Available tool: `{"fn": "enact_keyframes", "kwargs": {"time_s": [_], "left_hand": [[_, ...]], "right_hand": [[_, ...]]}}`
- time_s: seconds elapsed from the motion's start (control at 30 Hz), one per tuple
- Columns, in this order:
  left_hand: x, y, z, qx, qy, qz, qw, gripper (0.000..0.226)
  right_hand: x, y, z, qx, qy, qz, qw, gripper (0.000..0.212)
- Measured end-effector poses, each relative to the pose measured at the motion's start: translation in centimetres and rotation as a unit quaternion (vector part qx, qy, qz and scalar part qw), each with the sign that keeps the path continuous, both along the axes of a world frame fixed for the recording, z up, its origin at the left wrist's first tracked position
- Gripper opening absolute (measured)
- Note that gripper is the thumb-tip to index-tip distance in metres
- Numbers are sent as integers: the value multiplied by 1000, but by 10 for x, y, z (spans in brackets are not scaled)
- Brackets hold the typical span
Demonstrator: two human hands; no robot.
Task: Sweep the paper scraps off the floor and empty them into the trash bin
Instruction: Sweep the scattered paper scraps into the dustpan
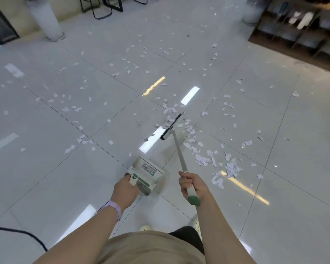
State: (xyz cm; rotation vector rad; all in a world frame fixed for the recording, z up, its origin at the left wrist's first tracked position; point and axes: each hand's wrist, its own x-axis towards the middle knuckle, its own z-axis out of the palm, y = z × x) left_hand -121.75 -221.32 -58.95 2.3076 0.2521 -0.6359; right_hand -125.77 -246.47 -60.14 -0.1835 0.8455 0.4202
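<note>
White glossy tile floor (46, 168) fills the view, dark grout lines, ceiling lights reflected as bright bars. Wooden shelf unit (301, 33) at far right with blurred items on it. Pale tall vase (46, 20) far left, a second vase (252, 14) far right beside the shelf, black chair legs (101, 8) at top. Black cable (21, 234) curves over the floor bottom left.

Paper scraps (200, 159) lie all over the tiles: thin scatter across the middle and far floor, densest right of centre in a loose band running from beside the broom head down toward the right hand. No bin visible.

Broom (176, 141): white shaft, green end cap, white head with dark bristles set on the floor among the scraps, shaft slanting back toward the person. Right hand (191, 184) wraps the shaft near its top, fingers curled fully round it, green cap sticking out below the fist.

Dustpan (147, 171): white with green trim and a label, upright on the floor left of the broom shaft, just apart from it. Left hand (127, 189) grips its handle from behind, fingers curled round; fingertips mostly hidden. Lilac wristband (115, 208) on the left wrist.

Beige shirt, dark shorts and light shoes at the bottom edge.
</note>
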Motion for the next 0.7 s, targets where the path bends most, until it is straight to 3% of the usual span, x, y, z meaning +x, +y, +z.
{"fn": "enact_keyframes", "kwargs": {"time_s": [0.13,0.33,0.57,0.7], "left_hand": [[5,-53,3,-8,0,-6,1000,14],[13,-136,-10,-12,10,-4,1000,11],[3,-220,-17,8,23,-63,998,18],[-4,-261,-19,27,41,-138,989,20]], "right_hand": [[-12,-36,10,-106,70,-4,992,26],[-65,-128,15,-259,212,-23,942,13],[-85,-245,31,-313,320,-97,889,9],[-104,-290,20,-301,355,-116,878,14]]}}
